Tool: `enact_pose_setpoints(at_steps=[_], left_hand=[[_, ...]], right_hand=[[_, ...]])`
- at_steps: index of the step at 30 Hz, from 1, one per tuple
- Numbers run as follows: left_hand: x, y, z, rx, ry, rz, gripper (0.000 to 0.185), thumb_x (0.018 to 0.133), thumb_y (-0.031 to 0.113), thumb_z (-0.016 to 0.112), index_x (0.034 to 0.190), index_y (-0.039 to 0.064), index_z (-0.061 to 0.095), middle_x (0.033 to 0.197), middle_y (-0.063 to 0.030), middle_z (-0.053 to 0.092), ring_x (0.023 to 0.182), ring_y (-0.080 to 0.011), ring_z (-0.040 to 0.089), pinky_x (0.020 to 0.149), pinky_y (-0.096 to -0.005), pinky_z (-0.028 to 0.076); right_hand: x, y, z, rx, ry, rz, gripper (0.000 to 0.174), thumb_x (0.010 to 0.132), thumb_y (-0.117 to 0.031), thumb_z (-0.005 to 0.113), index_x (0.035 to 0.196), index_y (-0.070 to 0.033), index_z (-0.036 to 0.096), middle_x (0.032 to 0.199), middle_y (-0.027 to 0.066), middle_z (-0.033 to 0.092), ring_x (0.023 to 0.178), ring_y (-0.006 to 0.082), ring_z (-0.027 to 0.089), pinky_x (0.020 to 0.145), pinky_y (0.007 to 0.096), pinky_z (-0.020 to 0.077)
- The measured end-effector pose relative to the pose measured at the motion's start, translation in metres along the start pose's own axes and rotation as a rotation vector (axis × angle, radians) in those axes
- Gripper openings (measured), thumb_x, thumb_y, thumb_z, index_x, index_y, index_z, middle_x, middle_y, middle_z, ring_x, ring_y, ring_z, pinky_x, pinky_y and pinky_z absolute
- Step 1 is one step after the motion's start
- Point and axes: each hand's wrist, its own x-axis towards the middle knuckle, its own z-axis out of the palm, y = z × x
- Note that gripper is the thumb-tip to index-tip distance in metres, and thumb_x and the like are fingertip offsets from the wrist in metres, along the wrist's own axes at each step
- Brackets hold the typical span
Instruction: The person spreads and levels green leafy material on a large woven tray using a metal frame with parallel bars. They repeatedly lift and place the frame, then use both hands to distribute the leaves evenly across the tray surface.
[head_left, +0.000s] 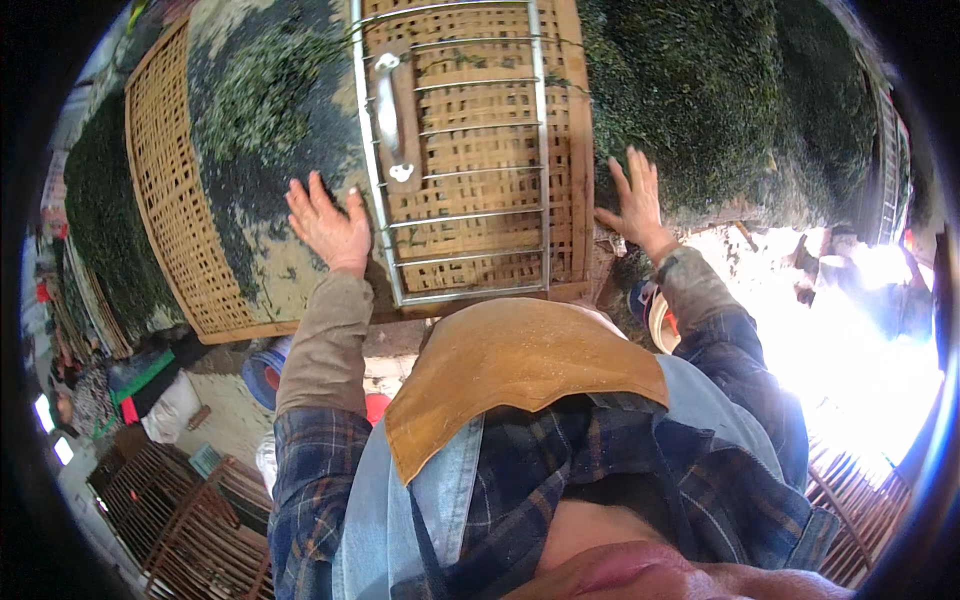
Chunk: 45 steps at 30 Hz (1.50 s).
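My left hand (330, 225) is empty, with its fingers apart, over a worn pale surface with dark patches, left of a metal rack (465, 220). A pile of green leaves (259, 101) lies above that hand. The rack, with thin cross rods, lies over a woven bamboo panel (487, 262) in a wooden frame. Beside its left rail is a wooden bar with a shiny metal handle (388, 116). My right hand (637, 199), also empty and with fingers spread, is at the lower edge of a large mass of dark green leaves (682, 97), right of the panel's frame.
Another woven bamboo panel (161, 150) stands at the left, with more dark leaves (112, 232) beyond it. Slatted racks (202, 532) are at the lower left. A blue round container (264, 375) is below my left forearm. Strong glare covers the right side.
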Motion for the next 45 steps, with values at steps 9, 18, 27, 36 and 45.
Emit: enact_pose_setpoints(at_steps=[9,18,27,36,45], left_hand=[[-0.001,0.000,-0.001,0.021,-0.011,0.031,0.068,0.099,0.030,0.061,0.160,0.014,0.036,0.168,-0.0182,0.024,0.155,-0.0395,0.020,0.124,-0.0579,0.015],[-0.001,-0.002,0.000,-0.005,-0.021,0.025,0.068,0.098,0.028,0.062,0.159,0.016,0.036,0.170,-0.0140,0.022,0.156,-0.0388,0.018,0.124,-0.0592,0.014],[-0.003,-0.005,0.001,-0.020,-0.010,0.014,0.069,0.096,0.031,0.064,0.158,0.014,0.039,0.168,-0.0158,0.026,0.156,-0.0387,0.021,0.125,-0.0579,0.014],[-0.003,-0.005,0.002,-0.012,0.017,0.014,0.068,0.096,0.034,0.064,0.157,0.015,0.041,0.168,-0.0164,0.027,0.155,-0.0391,0.023,0.125,-0.0571,0.015],[-0.003,-0.006,0.002,-0.008,0.010,0.005,0.069,0.096,0.036,0.065,0.157,0.015,0.041,0.167,-0.0169,0.027,0.155,-0.0387,0.022,0.125,-0.0570,0.015]], right_hand=[[0.138,0.027,-0.013,0.060,0.038,-0.297,0.103,0.076,-0.043,0.086,0.160,-0.012,0.034,0.165,0.0272,0.022,0.155,0.0461,0.016,0.127,0.0572,0.0169],[0.298,0.034,0.020,-0.131,-0.042,0.088,0.076,0.096,-0.022,0.060,0.161,-0.006,0.023,0.162,0.0250,0.029,0.141,0.0488,0.036,0.117,0.0533,0.0356],[0.202,0.026,-0.019,-0.158,-0.287,-0.218,0.062,0.088,-0.039,0.070,0.136,-0.002,0.054,0.133,0.0209,0.057,0.126,0.0396,0.050,0.104,0.0495,0.0407],[0.156,0.011,-0.097,-0.402,-0.476,-0.465,0.100,0.080,-0.058,0.079,0.159,-0.011,0.040,0.168,0.0227,0.020,0.155,0.0422,0.022,0.125,0.0500,0.0243],[0.263,0.026,-0.085,-0.318,-0.523,-0.004,0.045,0.089,-0.028,0.071,0.132,-0.015,0.068,0.136,0.0211,0.064,0.126,0.0355,0.062,0.106,0.0490,0.0508]])
